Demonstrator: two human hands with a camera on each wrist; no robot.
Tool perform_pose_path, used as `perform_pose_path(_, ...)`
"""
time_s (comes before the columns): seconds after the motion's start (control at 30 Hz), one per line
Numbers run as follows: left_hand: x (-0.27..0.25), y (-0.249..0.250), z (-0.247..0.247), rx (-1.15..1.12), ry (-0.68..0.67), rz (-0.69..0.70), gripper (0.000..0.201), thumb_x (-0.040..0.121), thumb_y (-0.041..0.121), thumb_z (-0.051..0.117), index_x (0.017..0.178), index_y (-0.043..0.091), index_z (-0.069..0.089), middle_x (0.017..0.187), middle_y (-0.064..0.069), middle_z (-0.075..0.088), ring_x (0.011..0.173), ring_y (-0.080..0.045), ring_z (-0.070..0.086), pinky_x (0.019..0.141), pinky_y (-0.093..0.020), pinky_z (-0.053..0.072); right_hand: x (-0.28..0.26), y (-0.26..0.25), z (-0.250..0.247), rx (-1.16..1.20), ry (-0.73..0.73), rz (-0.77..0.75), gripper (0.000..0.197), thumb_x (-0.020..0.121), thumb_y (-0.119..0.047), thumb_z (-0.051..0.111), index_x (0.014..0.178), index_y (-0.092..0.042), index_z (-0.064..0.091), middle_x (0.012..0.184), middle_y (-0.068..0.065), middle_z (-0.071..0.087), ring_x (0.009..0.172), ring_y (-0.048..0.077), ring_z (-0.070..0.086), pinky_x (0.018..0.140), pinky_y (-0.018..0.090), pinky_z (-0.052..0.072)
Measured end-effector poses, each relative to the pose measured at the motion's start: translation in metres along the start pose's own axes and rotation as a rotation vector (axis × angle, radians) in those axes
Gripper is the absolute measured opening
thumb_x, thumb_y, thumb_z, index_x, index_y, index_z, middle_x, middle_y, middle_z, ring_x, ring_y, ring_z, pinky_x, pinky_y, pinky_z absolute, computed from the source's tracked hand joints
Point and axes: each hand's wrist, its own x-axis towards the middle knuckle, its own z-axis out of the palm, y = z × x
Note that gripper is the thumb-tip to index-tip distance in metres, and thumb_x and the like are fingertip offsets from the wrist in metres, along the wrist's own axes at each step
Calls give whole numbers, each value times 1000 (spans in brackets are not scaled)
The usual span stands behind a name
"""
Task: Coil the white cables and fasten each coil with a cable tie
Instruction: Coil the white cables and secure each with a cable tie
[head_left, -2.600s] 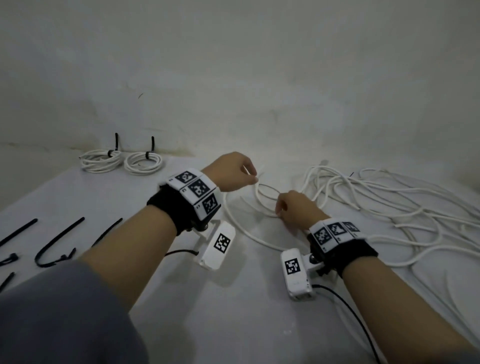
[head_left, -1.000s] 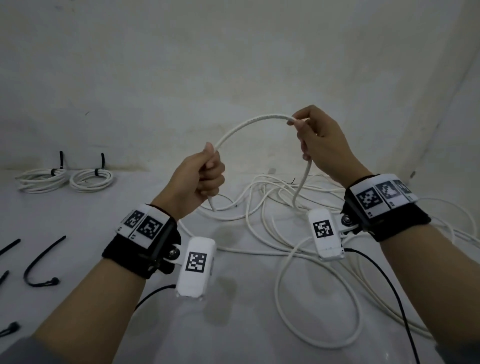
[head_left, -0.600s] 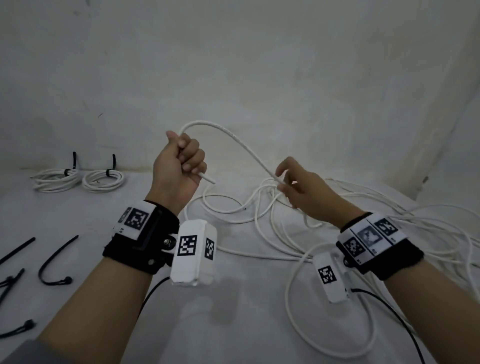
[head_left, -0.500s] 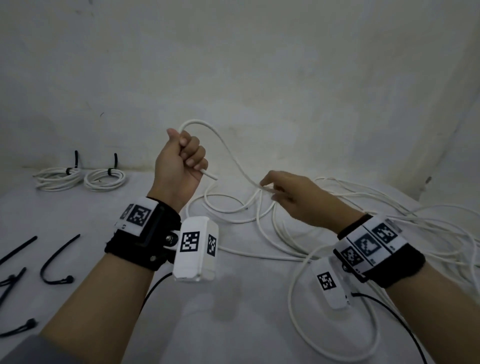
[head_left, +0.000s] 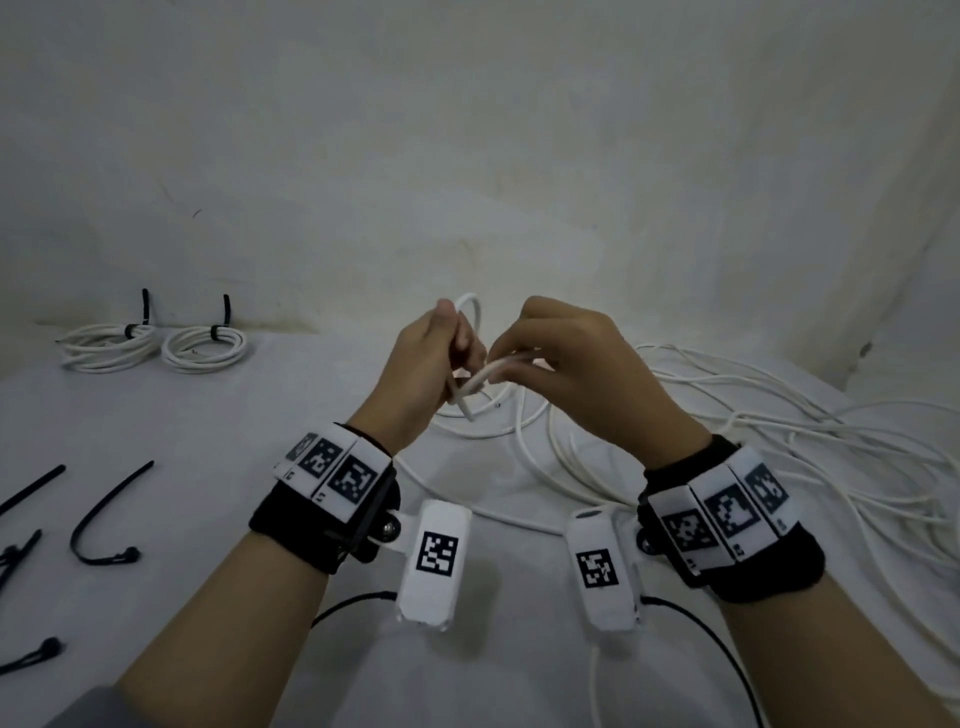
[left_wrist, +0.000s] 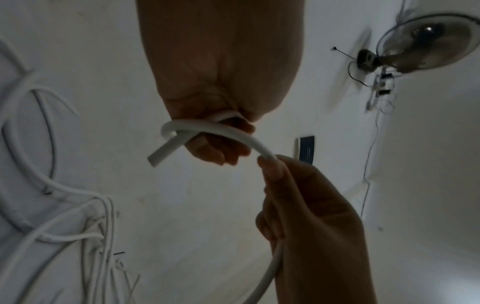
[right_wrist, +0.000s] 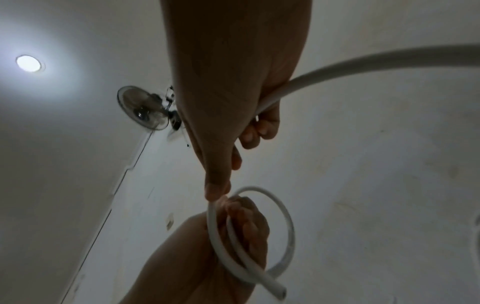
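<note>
In the head view, the left hand (head_left: 421, 364) gripped the white cable (head_left: 470, 332) in a small loop above the middle of the tabletop (head_left: 260, 519), fingers curled round it. The right hand (head_left: 566, 374) pinched the same cable just beside it. Loose cable (head_left: 779, 441) sprawled toward the right edge; two tied coils (head_left: 156, 345) sat at the far left corner, black cable ties (head_left: 104, 519) near the left edge.

The left wrist view showed the cut end (left_wrist: 158, 158) jutting from the closed fist.

The right wrist view showed the loop (right_wrist: 272, 226) held upright in the left hand (right_wrist: 207, 257), the right thumb (right_wrist: 215, 189) touching it.
</note>
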Motion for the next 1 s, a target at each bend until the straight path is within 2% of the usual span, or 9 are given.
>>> perform_pose_path(0.07,-5,-2,1,122,-15,4,48,104,35,22,69,10,43,49,0,53,44,-15,46,47,-22,40,-1,5,2,26,102,47,12,81,-25,71,80,-13,70,71,-5,53,62,2,46,58,18,35)
perform_pose_path(0.13,-8,-4,-1,197,-28,3,49,104,34,23,70,8,47,45,1,49,38,-11,38,41,-19,33,-1,11,3,47,208,82,11,82,-22,72,79,-12,70,70,-6,53,62,1,46,59,12,33)
perform_pose_path(0.3,-6,-6,-19,49,-115,-82,53,103,36,23,68,6,48,39,6,27,33,-5,20,37,-14,18,-1,35,9,135,368,197,9,84,-20,69,79,-12,69,70,-1,59,62,1,45,59,11,32)
perform_pose_path(0.47,-1,-5,-28,-78,-113,-125,48,99,43,24,66,13,41,43,10,26,34,-2,18,35,-13,16,13,60,20,132,365,256,11,88,-24,63,88,-17,72,70,-5,56,63,4,46,61,12,35)
perform_pose_path(0.57,4,0,-36,-98,-111,-118,42,94,46,32,65,16,36,45,10,25,36,-1,18,38,-15,13,22,71,22,143,340,262,19,90,-27,59,95,-15,72,73,-5,57,67,13,54,61,26,48)
perform_pose_path(0.67,9,5,-44,-104,-179,-155,38,82,51,37,63,19,35,44,11,25,36,-1,18,39,-17,10,26,79,22,186,305,299,18,93,-23,56,94,-12,70,77,7,61,66,16,59,60,17,47)
perform_pose_path(0.8,14,8,-49,-279,-212,-174,45,92,42,33,53,24,45,42,12,27,33,-1,14,35,-15,13,21,92,16,189,342,373,13,94,-24,57,83,-19,53,68,-9,56,63,6,58,62,15,45)
perform_pose_path(0.9,15,15,-59,-482,-184,-101,45,93,38,31,53,23,46,40,8,27,38,-7,8,33,-14,17,17,97,11,180,348,375,17,96,-24,54,81,-27,46,69,-8,55,63,-1,59,61,13,43)
perform_pose_path(1.0,15,21,-72,-646,-217,-16,43,94,36,33,56,22,49,42,7,30,38,-7,13,34,-15,22,13,99,9,168,318,371,8,96,-18,52,91,-17,46,69,-6,55,63,-3,56,60,7,38)
